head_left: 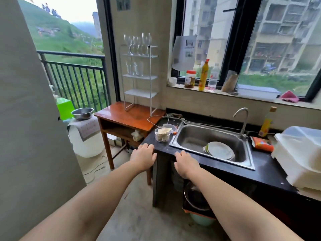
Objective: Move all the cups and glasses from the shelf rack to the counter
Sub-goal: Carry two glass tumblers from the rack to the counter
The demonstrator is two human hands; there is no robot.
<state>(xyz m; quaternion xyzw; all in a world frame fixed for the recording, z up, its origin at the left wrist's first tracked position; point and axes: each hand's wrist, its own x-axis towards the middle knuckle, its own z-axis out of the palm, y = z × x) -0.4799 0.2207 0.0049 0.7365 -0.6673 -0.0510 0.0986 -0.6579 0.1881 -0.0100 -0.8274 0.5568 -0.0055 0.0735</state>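
White wire made up the shelf rack (139, 79), which stood on a wooden side table (121, 117) at the far left, against the wall. Stemmed wine glasses (138, 44) stood on its top tier and clear tumblers (134, 68) on the tier below; the 2 lower tiers held nothing I could make out. Right of the table ran the black worktop (217, 162) with a steel sink (199, 134) holding plates (219, 150), and a clear plastic tub (163, 134) near its left end. Both hands reached forward, holding nothing: the left hand (143, 157) near the worktop's left corner and the right hand (186, 164) at its near edge, fingers loosely spread, well apart from the rack.
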